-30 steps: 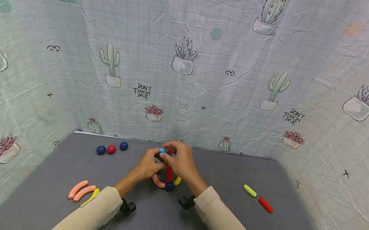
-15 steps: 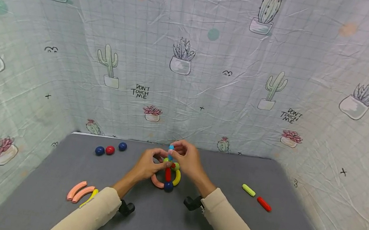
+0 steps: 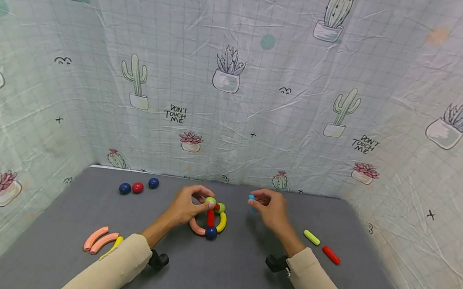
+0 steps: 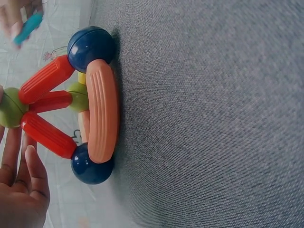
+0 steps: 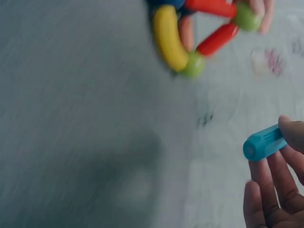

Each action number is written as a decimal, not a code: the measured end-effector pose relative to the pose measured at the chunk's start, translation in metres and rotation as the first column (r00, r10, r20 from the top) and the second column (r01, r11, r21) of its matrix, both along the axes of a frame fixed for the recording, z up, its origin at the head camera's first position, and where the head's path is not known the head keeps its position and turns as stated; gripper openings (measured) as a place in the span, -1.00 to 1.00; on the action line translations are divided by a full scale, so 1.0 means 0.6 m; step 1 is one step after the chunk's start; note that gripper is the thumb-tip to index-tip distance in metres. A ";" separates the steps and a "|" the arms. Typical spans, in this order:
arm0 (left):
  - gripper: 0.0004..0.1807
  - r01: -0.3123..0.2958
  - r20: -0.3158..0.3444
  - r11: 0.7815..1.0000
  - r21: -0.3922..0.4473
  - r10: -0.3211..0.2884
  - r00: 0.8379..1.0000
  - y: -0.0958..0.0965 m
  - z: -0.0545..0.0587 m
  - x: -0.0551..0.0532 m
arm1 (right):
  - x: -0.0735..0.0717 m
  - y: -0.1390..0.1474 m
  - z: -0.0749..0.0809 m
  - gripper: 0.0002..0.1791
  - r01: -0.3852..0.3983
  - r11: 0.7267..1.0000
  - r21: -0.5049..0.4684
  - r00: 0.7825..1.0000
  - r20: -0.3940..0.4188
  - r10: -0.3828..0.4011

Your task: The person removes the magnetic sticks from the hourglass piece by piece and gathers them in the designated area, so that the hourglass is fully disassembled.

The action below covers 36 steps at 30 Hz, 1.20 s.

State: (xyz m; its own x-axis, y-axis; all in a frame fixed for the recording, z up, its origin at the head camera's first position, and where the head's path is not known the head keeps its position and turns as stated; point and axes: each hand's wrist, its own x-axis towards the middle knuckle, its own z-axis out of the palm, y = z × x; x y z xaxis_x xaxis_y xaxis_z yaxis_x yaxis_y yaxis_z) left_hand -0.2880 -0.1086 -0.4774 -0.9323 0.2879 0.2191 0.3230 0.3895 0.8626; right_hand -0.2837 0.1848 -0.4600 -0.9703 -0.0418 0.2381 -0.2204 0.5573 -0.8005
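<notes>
With thumb and fingers my left hand (image 3: 189, 206) holds the green ball (image 4: 13, 108) at the top of a built frame. From that ball, red rods (image 4: 47, 80) slope down to two dark blue balls (image 4: 91, 47) and a second green ball (image 3: 221, 208). Curved salmon (image 4: 102, 114) and yellow (image 3: 222, 223) rods join the base, which rests on the table. To the right and apart from the frame, my right hand (image 3: 273, 211) pinches a short light-blue rod (image 5: 262, 143) in the air. Its near end faces the frame in the right wrist view.
On the grey table (image 3: 215, 277), two dark blue balls and a red ball (image 3: 137, 188) lie at back left. Salmon curved rods (image 3: 96, 239) and a yellow one (image 3: 116, 246) lie front left. A lime rod (image 3: 311, 237) and a red rod (image 3: 331, 255) lie right. Patterned cloth (image 3: 251, 156) hangs behind.
The light-blue rod, earlier between both hands and then upright above the top green ball, has moved right with my right hand. My left hand stays at the frame.
</notes>
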 end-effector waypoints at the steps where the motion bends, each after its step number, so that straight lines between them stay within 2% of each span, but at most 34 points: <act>1: -0.69 0.000 -0.001 1.000 -0.001 0.000 1.000 0.000 0.000 0.000 | 0.001 0.015 -0.003 -0.73 0.010 1.000 0.017 1.000 0.008 -0.010; 10: -0.72 0.001 -0.010 1.000 -0.010 -0.001 1.000 -0.002 -0.003 0.001 | 0.008 0.130 -0.040 -0.74 0.091 0.982 0.164 0.992 0.072 -0.104; 15: -0.74 0.001 -0.014 1.000 -0.010 -0.001 1.000 -0.003 -0.005 0.000 | 0.016 0.167 -0.052 -0.79 0.129 0.955 0.267 0.989 0.031 -0.142; 19: -0.73 -0.002 -0.016 1.000 -0.012 0.002 1.000 -0.001 -0.003 0.001 | 0.025 0.181 -0.054 -0.80 0.131 0.932 0.338 0.990 0.010 -0.142; 26: -0.73 -0.008 -0.006 1.000 -0.025 0.008 1.000 -0.001 0.001 0.003 | 0.029 0.181 -0.059 -0.77 0.137 0.905 0.403 0.987 0.024 -0.160; 30: -0.76 -0.013 -0.018 0.998 -0.057 0.011 1.000 0.002 0.006 0.006 | 0.032 0.165 -0.056 -0.71 0.153 0.892 0.426 0.986 -0.006 -0.166; 33: -0.79 -0.027 -0.041 0.995 -0.099 0.023 0.999 0.009 0.010 0.008 | 0.035 0.142 -0.048 -0.70 0.145 0.898 0.416 0.989 -0.038 -0.142; 36: -0.79 -0.052 -0.082 0.990 -0.128 0.042 0.996 0.015 0.013 0.011 | 0.034 0.111 -0.041 -0.69 0.095 0.928 0.361 0.995 -0.070 -0.075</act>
